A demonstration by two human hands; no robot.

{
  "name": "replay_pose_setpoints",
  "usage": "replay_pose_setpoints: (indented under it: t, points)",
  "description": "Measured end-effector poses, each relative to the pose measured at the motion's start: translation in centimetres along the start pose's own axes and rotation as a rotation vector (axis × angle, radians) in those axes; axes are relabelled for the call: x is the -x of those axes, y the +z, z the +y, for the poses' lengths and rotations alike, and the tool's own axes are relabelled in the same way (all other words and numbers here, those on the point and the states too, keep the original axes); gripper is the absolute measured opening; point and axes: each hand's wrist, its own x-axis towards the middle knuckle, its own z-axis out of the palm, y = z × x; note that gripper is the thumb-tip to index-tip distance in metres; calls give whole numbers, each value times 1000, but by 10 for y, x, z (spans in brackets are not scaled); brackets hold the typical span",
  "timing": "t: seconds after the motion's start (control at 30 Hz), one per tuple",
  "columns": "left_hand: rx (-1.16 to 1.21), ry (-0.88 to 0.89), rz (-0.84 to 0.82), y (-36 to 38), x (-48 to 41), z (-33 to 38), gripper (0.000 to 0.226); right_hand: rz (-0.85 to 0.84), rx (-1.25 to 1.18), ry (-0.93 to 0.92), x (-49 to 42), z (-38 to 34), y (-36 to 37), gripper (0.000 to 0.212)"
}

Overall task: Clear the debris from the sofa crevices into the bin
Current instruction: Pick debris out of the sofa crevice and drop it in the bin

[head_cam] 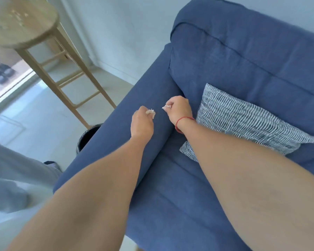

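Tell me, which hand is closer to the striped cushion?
The right hand: it is just beside the striped cushion, pinching a white scrap. The left hand is farther off, over the armrest, holding a second scrap.

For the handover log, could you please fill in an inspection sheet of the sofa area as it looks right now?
Surface: blue sofa with a padded armrest.
Job's things: pale scrap and second scrap, one per hand; dark bin on the floor, partly hidden behind the armrest.
Clutter: striped cushion on the seat.
Hands: left hand pinches the pale scrap; right hand pinches the second scrap.
Cables: nothing seen.
Surroundings: wooden stool, dark shoes far left.
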Motion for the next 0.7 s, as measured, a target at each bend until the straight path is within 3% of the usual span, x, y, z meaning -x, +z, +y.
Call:
replay_pose_setpoints:
  t: [0.17,0.33,0.7]
  points:
    - [45,-41,83,-45,-21,-49,27,-92,-38,-30,13,-50,37,19]
    - [166,-154,142,-95,-39,-96,19,-190,5,-93,7,-104,86,24]
    - [123,-385,213,-165,-92,-208,19,-347,50,-213,-12,-186,209,13]
